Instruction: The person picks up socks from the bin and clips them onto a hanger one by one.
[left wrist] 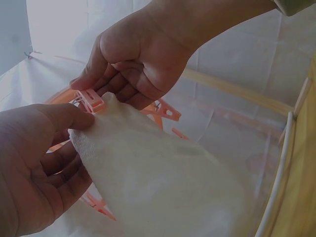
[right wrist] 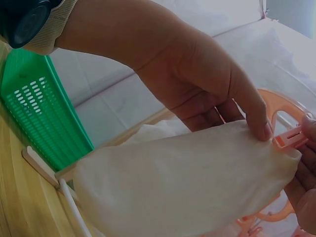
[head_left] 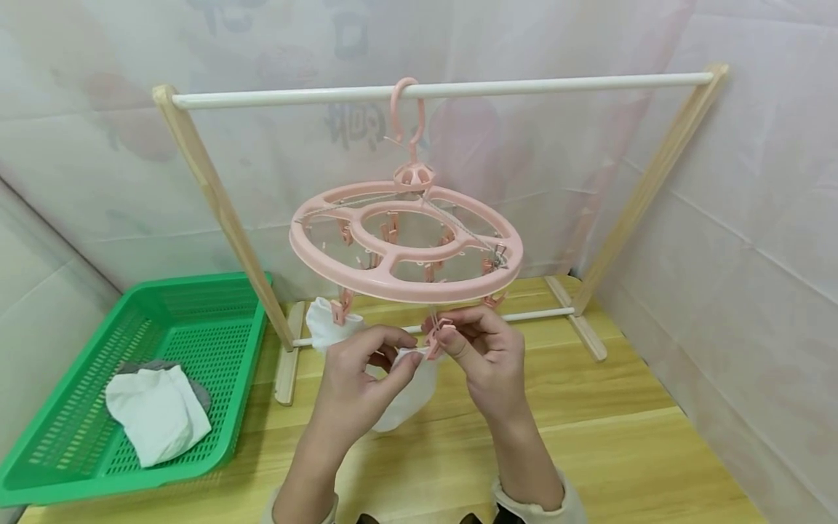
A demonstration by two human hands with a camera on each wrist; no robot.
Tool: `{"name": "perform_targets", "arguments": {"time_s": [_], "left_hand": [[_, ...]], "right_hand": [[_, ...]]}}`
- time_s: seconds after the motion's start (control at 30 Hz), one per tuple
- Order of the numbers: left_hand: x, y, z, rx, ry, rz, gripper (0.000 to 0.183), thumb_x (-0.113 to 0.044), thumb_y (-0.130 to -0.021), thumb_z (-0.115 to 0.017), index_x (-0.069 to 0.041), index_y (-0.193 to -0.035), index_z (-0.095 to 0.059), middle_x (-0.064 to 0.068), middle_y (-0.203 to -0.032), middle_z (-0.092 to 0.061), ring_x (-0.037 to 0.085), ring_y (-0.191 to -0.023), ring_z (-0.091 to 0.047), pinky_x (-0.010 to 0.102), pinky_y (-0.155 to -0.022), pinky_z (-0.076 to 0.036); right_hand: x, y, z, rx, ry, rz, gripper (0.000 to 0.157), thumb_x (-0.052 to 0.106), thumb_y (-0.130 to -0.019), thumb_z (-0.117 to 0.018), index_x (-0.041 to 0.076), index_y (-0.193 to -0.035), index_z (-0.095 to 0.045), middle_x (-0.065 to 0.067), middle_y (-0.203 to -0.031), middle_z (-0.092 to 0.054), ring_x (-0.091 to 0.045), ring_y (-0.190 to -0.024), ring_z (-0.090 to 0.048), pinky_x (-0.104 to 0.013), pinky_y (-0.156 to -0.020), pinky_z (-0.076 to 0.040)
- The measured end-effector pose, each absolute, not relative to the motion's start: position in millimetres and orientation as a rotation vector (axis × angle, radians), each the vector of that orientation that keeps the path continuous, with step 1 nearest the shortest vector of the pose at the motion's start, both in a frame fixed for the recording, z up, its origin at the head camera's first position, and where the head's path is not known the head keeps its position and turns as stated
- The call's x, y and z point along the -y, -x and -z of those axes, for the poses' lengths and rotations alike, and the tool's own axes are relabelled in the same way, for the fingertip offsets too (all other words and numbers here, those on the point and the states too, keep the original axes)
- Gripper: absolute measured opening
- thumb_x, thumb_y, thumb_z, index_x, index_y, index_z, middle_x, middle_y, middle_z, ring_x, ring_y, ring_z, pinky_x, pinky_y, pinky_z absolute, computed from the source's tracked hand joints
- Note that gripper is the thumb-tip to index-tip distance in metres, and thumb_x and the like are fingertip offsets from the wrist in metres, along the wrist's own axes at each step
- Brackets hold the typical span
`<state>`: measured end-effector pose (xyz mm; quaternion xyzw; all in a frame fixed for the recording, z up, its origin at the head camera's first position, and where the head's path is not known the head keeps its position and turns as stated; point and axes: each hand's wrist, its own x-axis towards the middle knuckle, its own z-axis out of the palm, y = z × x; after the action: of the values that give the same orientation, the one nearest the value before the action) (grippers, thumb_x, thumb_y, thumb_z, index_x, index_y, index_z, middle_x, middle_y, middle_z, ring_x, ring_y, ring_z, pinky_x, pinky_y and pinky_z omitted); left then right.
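A white sock point(head_left: 411, 397) hangs below the front rim of a round pink clip hanger point(head_left: 425, 292). My left hand point(head_left: 360, 378) pinches the sock's ribbed cuff between thumb and fingers. With thumb and fingers, my right hand point(head_left: 491, 356) pinches a pink clothespin point(head_left: 439, 336) that hangs from the ring. In the left wrist view the clothespin point(left wrist: 91, 101) sits at the edge of the sock point(left wrist: 158, 163); whether its jaws bite the cloth is hard to tell. Another white sock point(head_left: 325, 326) hangs from a clip point(head_left: 341, 306) on the hanger's left.
The hanger hooks over a white rod point(head_left: 563, 85) on a wooden stand point(head_left: 222, 211). Several other pink clips dangle around the ring. At left, a green basket point(head_left: 244, 378) holds a white folded cloth point(head_left: 157, 415) over a grey one point(head_left: 198, 393). Curtains enclose the wooden tabletop point(head_left: 628, 458).
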<state>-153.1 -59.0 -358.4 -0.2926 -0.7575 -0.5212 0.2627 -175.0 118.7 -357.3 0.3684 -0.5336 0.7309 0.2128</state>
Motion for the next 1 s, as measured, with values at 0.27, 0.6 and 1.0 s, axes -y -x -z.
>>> {"name": "perform_targets", "arguments": {"time_s": [0.27,0.6,1.0], "left_hand": [[58.0,151.5,357.0,2.022,0.778,1.424,0.007,-0.011,-0.088,-0.076,-0.013,-0.094,-0.072,-0.002,-0.091,-0.074,0.009,-0.072,-0.062,0.023,-0.063,-0.057],[56.0,151.1,357.3,1.98,0.786,1.456,0.006,-0.01,-0.089,-0.075,-0.012,-0.093,-0.072,-0.001,-0.09,-0.074,0.009,-0.072,-0.065,0.024,-0.065,-0.058],[53.6,152.5,356.4,1.925,0.814,1.448,0.009,-0.005,-0.088,-0.076,-0.01,-0.094,-0.073,0.001,-0.09,-0.074,0.009,-0.074,-0.068,0.023,-0.065,-0.057]], "right_hand": [[-118.5,174.9,357.1,1.508,-1.019,-2.014,0.021,0.001,-0.095,-0.064,-0.018,-0.098,-0.058,-0.013,-0.094,-0.073,-0.019,-0.08,-0.072,-0.025,-0.066,-0.059],[-117.9,174.2,357.6,1.528,-1.007,-1.986,0.023,0.004,-0.094,-0.066,-0.018,-0.098,-0.06,-0.011,-0.095,-0.073,-0.016,-0.081,-0.072,-0.025,-0.067,-0.059],[-118.2,175.0,357.9,1.54,-1.005,-1.979,0.025,0.005,-0.094,-0.067,-0.018,-0.099,-0.061,-0.011,-0.095,-0.074,-0.019,-0.085,-0.073,-0.024,-0.069,-0.059]]}}
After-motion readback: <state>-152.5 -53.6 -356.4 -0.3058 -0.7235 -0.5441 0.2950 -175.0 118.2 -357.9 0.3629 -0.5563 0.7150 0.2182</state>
